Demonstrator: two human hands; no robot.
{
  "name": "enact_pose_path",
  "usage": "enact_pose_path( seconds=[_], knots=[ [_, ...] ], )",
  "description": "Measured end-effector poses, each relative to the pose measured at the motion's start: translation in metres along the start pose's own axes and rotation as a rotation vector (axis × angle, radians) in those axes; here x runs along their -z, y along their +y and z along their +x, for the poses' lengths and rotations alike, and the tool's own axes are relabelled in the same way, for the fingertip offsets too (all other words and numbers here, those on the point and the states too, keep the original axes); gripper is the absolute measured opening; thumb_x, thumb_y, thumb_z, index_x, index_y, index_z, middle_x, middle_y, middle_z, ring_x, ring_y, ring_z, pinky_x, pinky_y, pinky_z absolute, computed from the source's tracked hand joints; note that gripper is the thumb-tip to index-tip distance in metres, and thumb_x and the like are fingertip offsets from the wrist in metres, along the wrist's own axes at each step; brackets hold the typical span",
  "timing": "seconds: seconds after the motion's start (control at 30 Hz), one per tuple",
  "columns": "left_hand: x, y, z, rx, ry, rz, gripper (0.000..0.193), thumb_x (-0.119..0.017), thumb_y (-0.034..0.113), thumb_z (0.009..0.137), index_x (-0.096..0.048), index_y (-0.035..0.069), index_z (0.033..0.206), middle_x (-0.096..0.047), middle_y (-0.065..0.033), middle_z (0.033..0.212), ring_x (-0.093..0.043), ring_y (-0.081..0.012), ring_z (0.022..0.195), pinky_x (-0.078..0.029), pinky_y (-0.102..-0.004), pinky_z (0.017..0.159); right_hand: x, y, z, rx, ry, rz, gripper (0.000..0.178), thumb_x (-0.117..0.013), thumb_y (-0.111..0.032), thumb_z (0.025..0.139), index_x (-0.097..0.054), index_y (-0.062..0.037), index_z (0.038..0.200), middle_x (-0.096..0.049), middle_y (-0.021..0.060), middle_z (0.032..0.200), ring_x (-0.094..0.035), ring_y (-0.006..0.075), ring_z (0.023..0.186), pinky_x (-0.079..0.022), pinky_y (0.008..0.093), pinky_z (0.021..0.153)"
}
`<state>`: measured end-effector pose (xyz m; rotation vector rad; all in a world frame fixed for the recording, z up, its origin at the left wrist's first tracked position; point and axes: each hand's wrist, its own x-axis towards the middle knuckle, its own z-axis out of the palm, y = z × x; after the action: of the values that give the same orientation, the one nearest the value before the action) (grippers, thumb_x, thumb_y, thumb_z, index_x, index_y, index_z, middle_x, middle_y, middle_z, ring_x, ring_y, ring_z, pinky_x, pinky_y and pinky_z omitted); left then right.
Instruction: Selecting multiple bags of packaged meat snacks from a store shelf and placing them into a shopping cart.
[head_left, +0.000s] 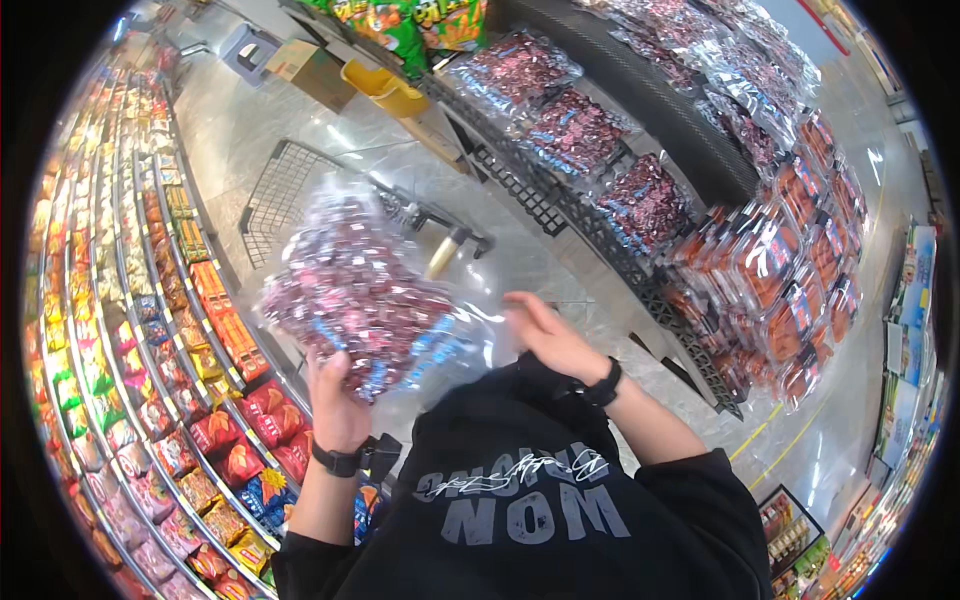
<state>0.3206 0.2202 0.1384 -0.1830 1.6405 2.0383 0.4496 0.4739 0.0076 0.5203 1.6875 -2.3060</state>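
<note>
**Big candy bag up in both hands, aisle-side**

The left hand (338,405) grips the clear bag of red-and-blue wrapped candies (365,300) from below, fingers closed on its lower edge. The right hand (550,335) sits at the bag's right end, fingers spread loosely against the plastic; whether they pinch it, I cannot tell. The bag hangs in mid-air at chest height, above the wire cart (285,190), well apart from the sloped rack (590,215) where matching candy bags (575,130) lie. My read: 1 bag is off the rack and in hand, not yet set down anywhere.
</note>
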Motion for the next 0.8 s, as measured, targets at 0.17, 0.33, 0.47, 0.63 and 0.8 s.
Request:
enact_pose_path(
  seconds=[0.17, 0.33, 0.47, 0.63, 0.8],
  knots=[
    [0.074, 0.008, -0.030, -0.044, 0.170, -0.118, 0.052, -0.055, 0.038, 0.095, -0.049, 0.006, 0.135, -0.061, -0.0075, 0.127, -0.058, -0.0240, 0.115, -0.044, -0.0408, 0.100, -0.097, 0.041, 0.056, -0.165, -0.183, 0.072, 0.077, -0.069, -0.046, 0.089, -0.033, 0.0006, 0.139, -0.061, 0.0123, 0.116, -0.059, 0.0172, 0.095, -0.049, 0.0294, 0.082],
    [0.143, 0.012, -0.057, -0.033, 0.266, -0.108, 0.051, -0.054, 0.042, 0.094, -0.050, 0.008, 0.133, -0.061, -0.0055, 0.125, -0.059, -0.0219, 0.109, -0.047, -0.0388, 0.092, -0.177, 0.067, 0.085, -0.133, 0.094, 0.150, 0.062, -0.072, -0.042, 0.087, -0.040, -0.0015, 0.121, -0.059, 0.0098, 0.106, -0.060, 0.0168, 0.091, -0.050, 0.0280, 0.076],
    [0.215, 0.009, -0.067, -0.032, 0.291, -0.134, 0.054, -0.055, 0.039, 0.095, -0.044, 0.008, 0.138, -0.058, -0.0084, 0.130, -0.059, -0.0249, 0.113, -0.048, -0.0417, 0.094, -0.208, 0.089, 0.099, -0.105, 0.345, 0.561, 0.028, -0.056, -0.026, 0.100, -0.039, -0.0055, 0.106, -0.058, 0.0085, 0.091, -0.063, 0.0207, 0.080, -0.055, 0.0375, 0.067],
    [0.278, 0.009, -0.073, 0.022, 0.256, -0.146, 0.054, -0.057, 0.039, 0.095, -0.045, 0.009, 0.138, -0.060, -0.0072, 0.129, -0.060, -0.0238, 0.112, -0.049, -0.0404, 0.094, -0.201, 0.100, 0.099, 0.027, 0.614, 0.683, 0.023, -0.054, -0.027, 0.100, -0.044, -0.0062, 0.100, -0.056, 0.0085, 0.085, -0.061, 0.0219, 0.074, -0.056, 0.0405, 0.068],
    [0.329, 0.002, -0.080, 0.036, 0.230, -0.143, 0.053, -0.058, 0.038, 0.094, -0.048, 0.008, 0.136, -0.062, -0.0074, 0.126, -0.060, -0.0231, 0.112, -0.048, -0.0386, 0.095, -0.192, 0.099, 0.070, 0.082, 0.754, 0.594, 0.023, -0.057, -0.028, 0.098, -0.045, -0.0087, 0.097, -0.053, 0.0046, 0.078, -0.055, 0.0169, 0.064, -0.051, 0.0337, 0.059]
  ],
)
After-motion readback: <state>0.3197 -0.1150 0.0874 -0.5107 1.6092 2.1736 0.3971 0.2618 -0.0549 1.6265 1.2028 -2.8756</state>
